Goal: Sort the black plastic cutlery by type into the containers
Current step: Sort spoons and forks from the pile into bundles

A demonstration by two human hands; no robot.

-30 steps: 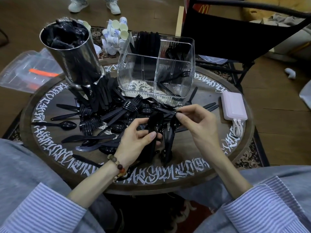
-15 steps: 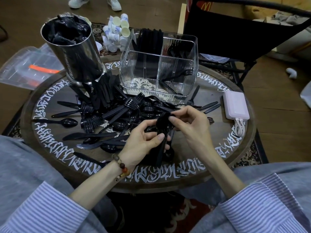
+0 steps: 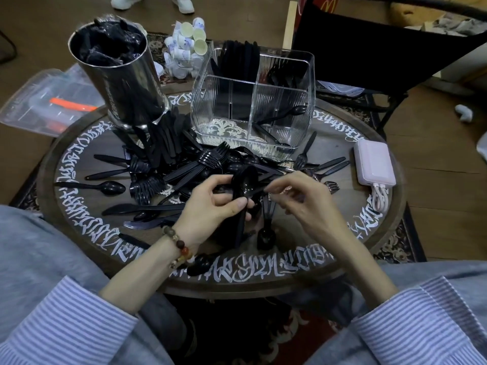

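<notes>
Left hand (image 3: 210, 204): fingers curled round a bundle of spoons (image 3: 243, 191), bowls up
Right hand (image 3: 297, 201): fingers bent just beside the bundle; grip unclear
Pile of cutlery (image 3: 184, 167): on worktop (image 3: 303, 267) beyond the fingers
Clear container (image 3: 253, 98): behind the pile

Left hand (image 3: 210, 204) curled, thumb across the fingers, gripping a bundle of spoons (image 3: 243, 191). Right hand (image 3: 300, 204) alongside, fingers bent, fingertips (image 3: 267, 190) close to the bundle. Both forearms bare, striped sleeves pushed back.

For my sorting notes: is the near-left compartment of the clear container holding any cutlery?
No, the near-left compartment of the clear container shows only its bare bottom.
</notes>
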